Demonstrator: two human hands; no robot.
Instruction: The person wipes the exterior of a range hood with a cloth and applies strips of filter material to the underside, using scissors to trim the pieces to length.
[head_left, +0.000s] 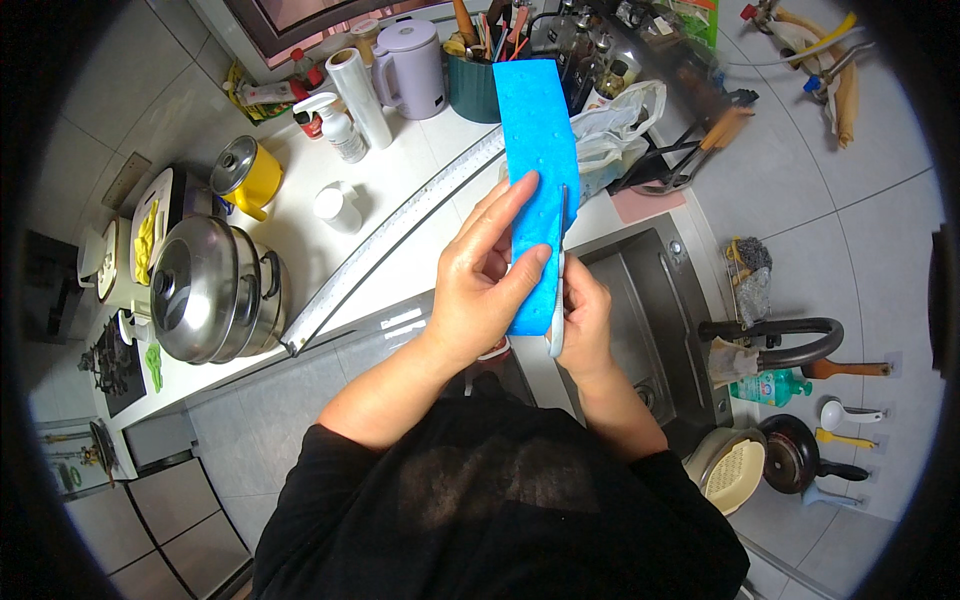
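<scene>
A long blue sheet of sponge-like material (538, 127) stands out in front of me, dimpled on its face and cut unevenly along the right edge. My left hand (487, 262) pinches its lower half, thumb on the face near the edge and fingers behind and beside it. In my right hand (585, 315) is a pair of scissors (557, 315) with light grey handles. One dark blade lies over the blue sheet near its right edge, pointing away from me. The other blade is hidden behind the sheet.
A metal sink (637, 315) with a dark faucet (802, 337) lies to the right. On the white counter stand a steel steamer pot (202, 292), a yellow pot (247, 176), a white bottle (337, 210), a lilac kettle (411, 71) and a green utensil holder (472, 86). Plastic bags (615, 142) sit behind the sheet.
</scene>
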